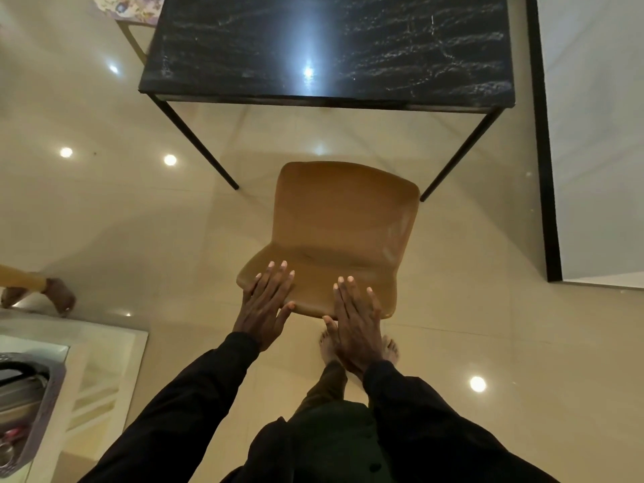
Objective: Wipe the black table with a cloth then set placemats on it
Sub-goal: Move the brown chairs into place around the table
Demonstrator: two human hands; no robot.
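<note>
so the black table [327,47] is seen at the top of the view: a marble-look top with white veins, a ceiling light reflected in it, carried on thin black legs. A tan chair [345,221] is parked just in front of it, seat pointed at the table. Both hands are laid flat on the near edge of the backrest. The left hand [266,305] is placed at the left corner and the right hand [355,315] a bit right of the middle. Fingers are kept straight and slightly spread on both, nothing gripped, thumbs held against the near rim. Black sleeves [181,406] are worn. Bare feet [329,346] are seen on the glossy cream floor [104,221] right behind the chair. Somebody else's foot [59,296] is caught at the left edge. A floral-patterned thing [129,7] is seen by the table's far left corner, too cropped to be identified. A grey tray [31,406] is seen lower left
</note>
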